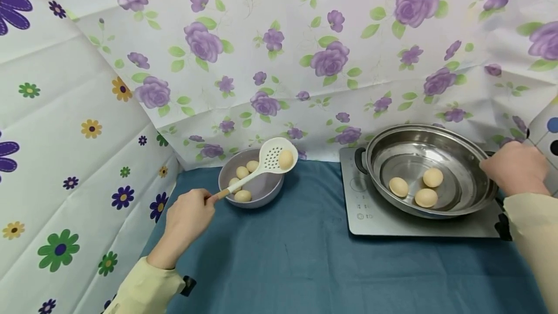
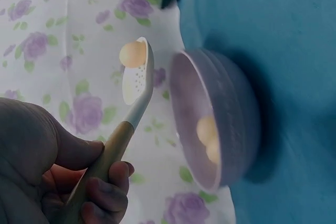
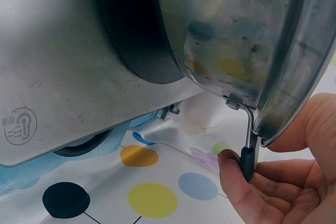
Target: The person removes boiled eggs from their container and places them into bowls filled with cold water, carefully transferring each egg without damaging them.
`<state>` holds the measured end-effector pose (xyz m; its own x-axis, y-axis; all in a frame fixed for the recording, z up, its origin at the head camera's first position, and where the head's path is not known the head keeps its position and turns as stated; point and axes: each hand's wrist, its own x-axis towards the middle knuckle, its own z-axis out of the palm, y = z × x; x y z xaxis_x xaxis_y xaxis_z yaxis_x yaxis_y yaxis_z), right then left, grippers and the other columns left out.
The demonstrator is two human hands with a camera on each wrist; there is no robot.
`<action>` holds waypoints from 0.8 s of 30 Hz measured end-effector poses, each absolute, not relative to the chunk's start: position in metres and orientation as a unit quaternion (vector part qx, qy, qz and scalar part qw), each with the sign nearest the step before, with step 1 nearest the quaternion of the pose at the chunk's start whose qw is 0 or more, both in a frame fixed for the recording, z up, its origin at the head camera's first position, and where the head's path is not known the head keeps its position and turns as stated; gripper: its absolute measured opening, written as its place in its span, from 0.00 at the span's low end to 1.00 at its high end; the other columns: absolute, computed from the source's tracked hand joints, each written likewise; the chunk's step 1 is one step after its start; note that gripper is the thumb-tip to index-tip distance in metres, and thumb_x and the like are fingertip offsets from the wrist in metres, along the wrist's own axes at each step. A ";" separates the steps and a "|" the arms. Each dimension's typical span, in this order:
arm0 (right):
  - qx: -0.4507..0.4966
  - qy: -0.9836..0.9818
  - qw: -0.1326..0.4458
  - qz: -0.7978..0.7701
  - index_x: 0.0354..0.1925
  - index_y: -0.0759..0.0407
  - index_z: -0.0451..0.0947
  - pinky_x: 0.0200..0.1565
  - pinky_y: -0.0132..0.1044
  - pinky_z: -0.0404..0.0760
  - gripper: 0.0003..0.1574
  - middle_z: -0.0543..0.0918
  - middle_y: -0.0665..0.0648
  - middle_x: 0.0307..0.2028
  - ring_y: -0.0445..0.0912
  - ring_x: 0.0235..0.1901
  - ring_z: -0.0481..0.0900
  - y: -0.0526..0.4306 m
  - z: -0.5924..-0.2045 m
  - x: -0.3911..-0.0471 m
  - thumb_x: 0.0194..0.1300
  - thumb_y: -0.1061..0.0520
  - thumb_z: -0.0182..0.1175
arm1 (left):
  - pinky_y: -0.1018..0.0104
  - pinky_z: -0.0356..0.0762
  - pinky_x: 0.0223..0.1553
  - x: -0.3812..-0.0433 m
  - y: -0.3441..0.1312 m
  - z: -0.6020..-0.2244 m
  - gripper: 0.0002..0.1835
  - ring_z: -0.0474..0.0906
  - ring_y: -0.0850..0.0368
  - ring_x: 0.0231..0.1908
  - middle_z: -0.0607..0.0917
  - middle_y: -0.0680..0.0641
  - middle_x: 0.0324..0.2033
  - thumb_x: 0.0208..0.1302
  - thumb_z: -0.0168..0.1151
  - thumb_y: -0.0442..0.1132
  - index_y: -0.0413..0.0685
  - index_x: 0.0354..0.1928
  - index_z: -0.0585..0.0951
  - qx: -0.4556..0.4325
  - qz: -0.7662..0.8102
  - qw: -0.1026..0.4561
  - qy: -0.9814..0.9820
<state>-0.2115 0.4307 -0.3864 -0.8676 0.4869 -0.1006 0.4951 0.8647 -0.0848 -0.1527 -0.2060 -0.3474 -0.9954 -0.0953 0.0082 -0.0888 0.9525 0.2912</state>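
In the head view my left hand (image 1: 190, 213) grips the wooden handle of a white slotted spoon (image 1: 271, 155). One egg (image 1: 286, 159) lies in the spoon's bowl, which is held above the right rim of a purple-grey bowl (image 1: 268, 191). Several eggs (image 1: 242, 196) sit inside that bowl. At the right, my right hand (image 1: 519, 168) holds a steel pan (image 1: 431, 151) by its side handle; the right wrist view shows fingers curled round the black handle (image 3: 248, 162). Three eggs (image 1: 426, 197) rest on the pan's bottom.
Under the pan is a flat silver induction cooker (image 1: 358, 217) on a blue cloth (image 1: 287, 265). Floral sheeting (image 1: 279, 76) hangs behind, and a daisy-patterned sheet (image 1: 78, 159) stands at the left. The pan's other black handle (image 1: 360, 161) points left.
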 end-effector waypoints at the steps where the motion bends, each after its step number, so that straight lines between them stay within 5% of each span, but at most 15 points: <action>1: 0.255 0.965 0.039 -0.054 0.35 0.83 0.71 0.16 0.44 0.74 0.32 0.74 0.78 0.28 0.64 0.25 0.76 0.431 -0.386 -0.211 0.58 0.49 0.55 | 0.63 0.62 0.13 -0.154 -0.202 -0.347 0.14 0.68 0.55 0.13 0.77 0.49 0.17 0.68 0.52 0.48 0.51 0.33 0.83 0.042 -0.151 0.011 -0.988; 10: 0.254 0.965 0.035 -0.056 0.33 0.82 0.73 0.16 0.45 0.74 0.31 0.75 0.78 0.27 0.65 0.24 0.76 0.428 -0.384 -0.210 0.58 0.49 0.56 | 0.63 0.62 0.13 -0.167 -0.157 -0.339 0.16 0.68 0.55 0.13 0.75 0.50 0.14 0.67 0.53 0.50 0.57 0.23 0.79 0.003 -0.175 0.012 -0.985; 18: 0.253 0.966 0.027 -0.052 0.33 0.83 0.72 0.16 0.46 0.74 0.32 0.74 0.80 0.30 0.66 0.26 0.76 0.428 -0.385 -0.210 0.57 0.49 0.56 | 0.64 0.63 0.13 -0.176 -0.111 -0.333 0.13 0.69 0.54 0.15 0.74 0.50 0.20 0.67 0.53 0.50 0.57 0.29 0.82 -0.038 -0.188 0.029 -0.981; 24: 0.254 0.965 0.029 -0.053 0.34 0.84 0.72 0.16 0.46 0.74 0.32 0.75 0.79 0.29 0.65 0.24 0.76 0.429 -0.386 -0.211 0.57 0.49 0.56 | 0.61 0.62 0.16 -0.181 -0.085 -0.329 0.16 0.67 0.50 0.20 0.74 0.52 0.16 0.67 0.53 0.52 0.62 0.22 0.81 -0.061 -0.188 0.038 -0.980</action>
